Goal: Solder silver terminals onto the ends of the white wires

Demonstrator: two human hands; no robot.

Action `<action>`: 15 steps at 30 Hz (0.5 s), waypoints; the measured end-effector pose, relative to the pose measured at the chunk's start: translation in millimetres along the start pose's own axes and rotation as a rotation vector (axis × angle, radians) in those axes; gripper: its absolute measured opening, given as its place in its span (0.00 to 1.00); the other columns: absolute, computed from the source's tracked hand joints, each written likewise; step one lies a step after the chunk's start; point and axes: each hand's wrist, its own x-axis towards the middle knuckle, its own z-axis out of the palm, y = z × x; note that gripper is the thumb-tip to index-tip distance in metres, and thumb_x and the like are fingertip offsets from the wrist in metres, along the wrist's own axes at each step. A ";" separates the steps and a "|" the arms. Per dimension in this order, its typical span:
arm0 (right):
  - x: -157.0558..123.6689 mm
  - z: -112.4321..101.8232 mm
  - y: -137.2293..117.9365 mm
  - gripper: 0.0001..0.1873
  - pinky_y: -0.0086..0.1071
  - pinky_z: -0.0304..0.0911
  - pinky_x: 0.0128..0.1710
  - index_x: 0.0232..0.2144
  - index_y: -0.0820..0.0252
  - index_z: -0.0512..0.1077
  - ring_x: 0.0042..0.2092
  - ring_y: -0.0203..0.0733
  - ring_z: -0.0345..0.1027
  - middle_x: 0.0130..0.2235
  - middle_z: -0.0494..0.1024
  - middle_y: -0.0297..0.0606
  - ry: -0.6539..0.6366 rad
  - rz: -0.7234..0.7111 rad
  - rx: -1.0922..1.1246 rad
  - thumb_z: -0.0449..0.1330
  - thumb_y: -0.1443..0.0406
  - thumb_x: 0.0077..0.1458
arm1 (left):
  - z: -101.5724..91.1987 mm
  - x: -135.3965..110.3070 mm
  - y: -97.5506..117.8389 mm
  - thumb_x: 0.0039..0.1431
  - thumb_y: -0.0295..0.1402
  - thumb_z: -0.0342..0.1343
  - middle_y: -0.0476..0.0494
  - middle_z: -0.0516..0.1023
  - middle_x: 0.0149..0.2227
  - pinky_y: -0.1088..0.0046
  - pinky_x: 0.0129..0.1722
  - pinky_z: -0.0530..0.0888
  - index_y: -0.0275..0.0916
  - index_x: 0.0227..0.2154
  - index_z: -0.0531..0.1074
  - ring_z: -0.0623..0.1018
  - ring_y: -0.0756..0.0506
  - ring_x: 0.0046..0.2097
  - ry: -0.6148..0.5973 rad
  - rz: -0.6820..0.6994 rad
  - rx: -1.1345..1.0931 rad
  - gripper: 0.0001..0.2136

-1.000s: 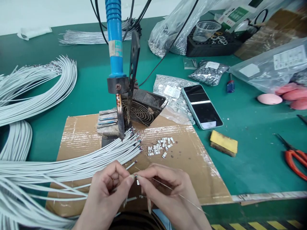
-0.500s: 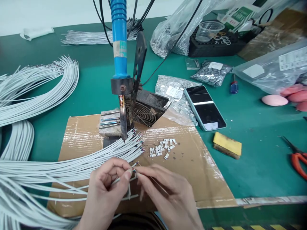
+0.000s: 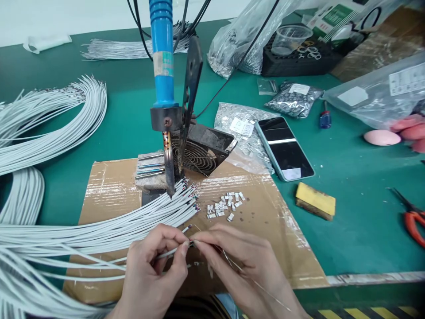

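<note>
My left hand (image 3: 159, 261) is closed around a white cable (image 3: 168, 253), thumb and index finger pinching it close to its end. Fingertip to fingertip with it, my right hand (image 3: 239, 257) pinches the small coloured wire ends (image 3: 191, 243) of that cable. A thin silvery wire (image 3: 265, 290), like solder, runs through my right hand and trails to the lower right. Just beyond my hands lies a bundle of white cables (image 3: 133, 221) with coloured wire tips. Above the bundle, a blue-handled soldering iron (image 3: 162, 62) hangs tip down in a holder. My fingers partly hide the pinched wires.
Small white connectors (image 3: 224, 206) lie loose on the cardboard (image 3: 259, 248). Behind are a fan (image 3: 202, 150), a bag of parts (image 3: 241, 128) and a phone (image 3: 285, 148). A yellow sponge (image 3: 315, 200) and red-handled scissors (image 3: 413, 223) lie right; coiled cables (image 3: 83, 128) left.
Both hands have shifted slightly right, still pinched together at the cable end. My right hand has turned a little, and more of the thin silvery wire shows beneath it.
</note>
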 end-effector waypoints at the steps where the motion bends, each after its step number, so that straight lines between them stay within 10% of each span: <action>1: -0.3 -0.9 -0.9 0.11 0.23 0.63 0.27 0.38 0.53 0.86 0.28 0.33 0.71 0.27 0.77 0.31 0.014 0.032 0.027 0.64 0.70 0.65 | -1.0 0.7 3.1 0.57 0.36 0.62 0.52 0.75 0.20 0.74 0.22 0.54 0.41 0.27 0.79 0.64 0.52 0.21 -0.010 -0.021 -0.015 0.06; 7: -3.3 -4.2 2.9 0.06 0.23 0.66 0.24 0.35 0.48 0.87 0.22 0.30 0.70 0.28 0.79 0.30 0.334 0.290 0.316 0.69 0.63 0.62 | -8.4 8.8 20.5 0.48 0.36 0.68 0.54 0.68 0.17 0.79 0.22 0.55 0.37 0.23 0.78 0.61 0.54 0.21 -0.006 -0.208 -0.200 0.08; 15: 2.0 -0.1 1.2 0.12 0.23 0.69 0.28 0.44 0.45 0.87 0.28 0.33 0.74 0.30 0.81 0.32 0.115 0.174 0.192 0.67 0.67 0.63 | -8.8 12.6 21.8 0.46 0.34 0.71 0.55 0.70 0.17 0.80 0.22 0.53 0.36 0.22 0.77 0.60 0.56 0.20 -0.020 -0.250 -0.311 0.10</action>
